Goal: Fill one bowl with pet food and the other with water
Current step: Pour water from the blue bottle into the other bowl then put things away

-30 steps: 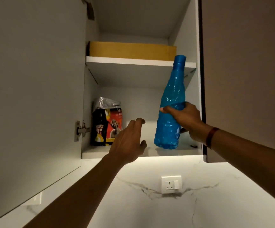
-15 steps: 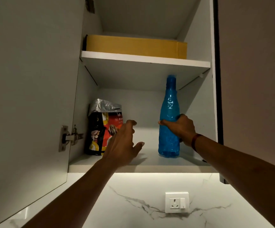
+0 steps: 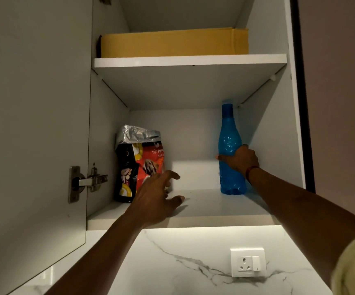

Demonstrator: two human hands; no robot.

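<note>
One pet food bag (image 3: 139, 165) and one blue bottle (image 3: 228, 137) stood on the lower shelf (image 3: 214, 209), with two grips at them.
The bag stood upright at the shelf's left end. The left grip (image 3: 155, 199) hovered released, fingers spread, over the shelf's front, just beside the bag. At the shelf's right end the right grip (image 3: 241, 160) grasped the upright bottle's middle.

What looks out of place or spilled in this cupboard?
Nothing stands out. The bottle stands upright on the lower shelf, gripped by the right hand. The food bag stands too, its foil top only crumpled over. The left hand is open near the bag. No spill shows.
</note>
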